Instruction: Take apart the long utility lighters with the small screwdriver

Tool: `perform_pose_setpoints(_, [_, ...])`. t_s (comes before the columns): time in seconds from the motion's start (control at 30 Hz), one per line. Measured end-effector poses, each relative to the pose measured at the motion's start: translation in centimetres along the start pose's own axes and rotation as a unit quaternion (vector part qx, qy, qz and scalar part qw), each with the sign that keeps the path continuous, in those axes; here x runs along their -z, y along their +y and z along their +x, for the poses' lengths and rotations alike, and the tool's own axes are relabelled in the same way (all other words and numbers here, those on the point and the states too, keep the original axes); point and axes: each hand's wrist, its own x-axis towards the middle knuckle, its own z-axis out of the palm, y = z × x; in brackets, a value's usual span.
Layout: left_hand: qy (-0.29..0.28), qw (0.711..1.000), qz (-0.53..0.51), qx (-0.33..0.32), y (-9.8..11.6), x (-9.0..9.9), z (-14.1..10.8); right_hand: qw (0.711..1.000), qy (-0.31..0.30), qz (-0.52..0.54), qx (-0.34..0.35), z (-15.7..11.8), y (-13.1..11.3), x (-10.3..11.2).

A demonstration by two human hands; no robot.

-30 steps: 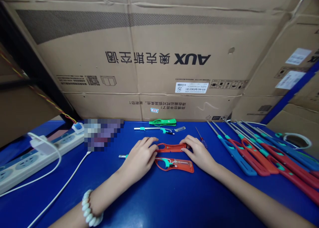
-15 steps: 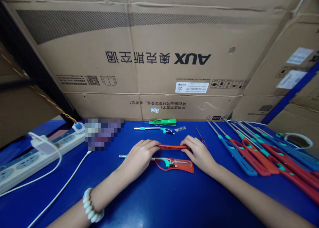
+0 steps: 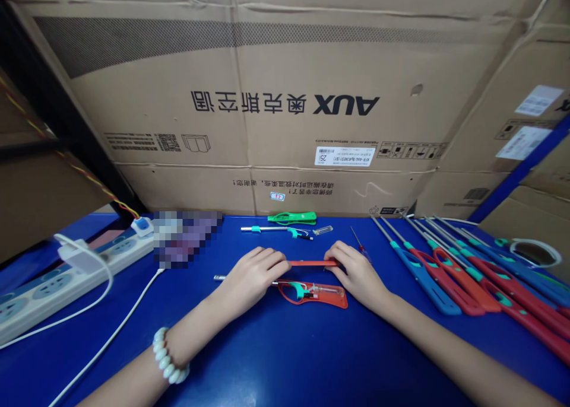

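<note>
My left hand (image 3: 256, 274) and my right hand (image 3: 356, 272) hold opposite ends of an orange lighter casing half (image 3: 312, 263), seen nearly edge-on. Fingers of both hands are closed on it. Just in front lies the other part, an open orange lighter body (image 3: 335, 297), with a teal trigger (image 3: 301, 289), a clear fuel tank (image 3: 328, 289) and a metal tube (image 3: 220, 278) fitted in it. My left hand covers part of that tube. Behind my hands are a green casing (image 3: 291, 218), a loose metal tube with teal parts (image 3: 269, 229) and a small clear tank (image 3: 323, 230).
A screwdriver (image 3: 361, 248) lies behind my right hand. Several long-necked lighters (image 3: 427, 276) are grouped on the right. A white power strip (image 3: 84, 270) with cables stands left, beside a blurred-out object (image 3: 189, 241). Cardboard (image 3: 285, 57) walls the back of the blue table (image 3: 267, 359).
The orange casing half has turned slightly in my fingers, so its edge now looks thinner and plainer. Both hands stay in almost the same place.
</note>
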Motion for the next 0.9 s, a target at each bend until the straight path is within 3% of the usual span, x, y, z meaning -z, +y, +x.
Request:
perform_pose_setpoints(0.3, [0.027,0.999,-0.018,-0.028,0.3,0.1,-0.3,0.998,-0.030,0.031,0.040,-0.1,-0.7,1.0])
perform_pose_setpoints(0.77, [0.035,0.995,-0.014,-0.087,0.4,0.7,0.1,0.991,-0.129,0.033,-0.028,-0.6,-3.0,2.6])
perform_pose_setpoints(0.9, [0.022,0.996,-0.052,-0.068,0.3,0.7,0.1,0.986,-0.158,0.032,-0.029,-0.8,-3.2,2.8])
